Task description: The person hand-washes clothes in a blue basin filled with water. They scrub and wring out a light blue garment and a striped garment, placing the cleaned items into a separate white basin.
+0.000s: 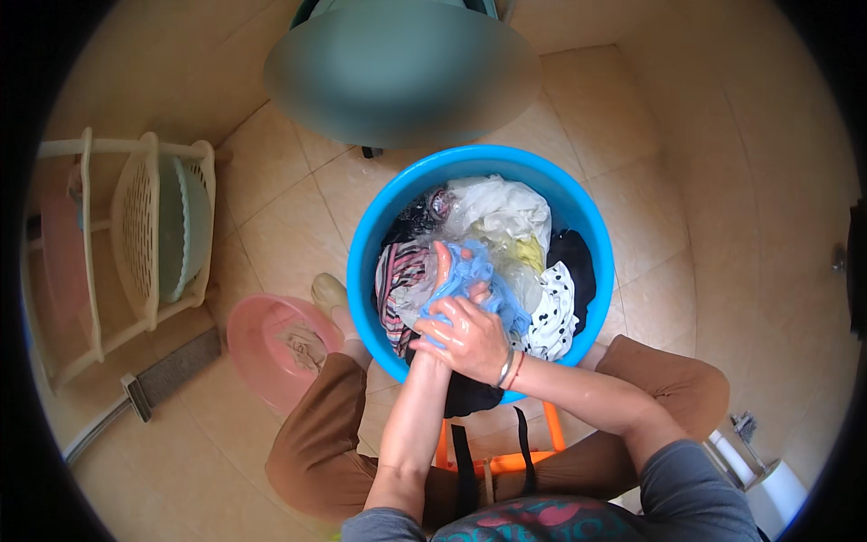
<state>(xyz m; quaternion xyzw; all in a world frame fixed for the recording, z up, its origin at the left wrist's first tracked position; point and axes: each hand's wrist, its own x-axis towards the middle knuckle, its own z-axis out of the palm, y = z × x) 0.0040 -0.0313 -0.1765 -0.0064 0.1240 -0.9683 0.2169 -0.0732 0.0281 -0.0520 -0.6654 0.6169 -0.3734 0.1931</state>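
Note:
A round blue tub [363, 298] holds wet laundry between my knees. Over its middle, a bunched light-blue cloth [470, 268] is gripped in my left hand [442, 264], whose fingers poke up through the folds. Across the left hand and wrist lies my right hand [470, 338], wet and closed on the same cloth, a bangle on its wrist. Around them are a striped garment [395, 271], a white garment [515, 203], a yellow piece [528, 251], a black-dotted white garment [553, 312] and dark clothes [572, 253]. My right hand hides part of the left one.
A pink basin [248, 348] with a pale cloth stands left of the tub. Farther left are a cream rack [149, 226] holding basins and a floor squeegee or mop head [181, 370]. A large blurred greenish oval [402, 72] fills the far side. Below the tub is an orange stool [553, 425].

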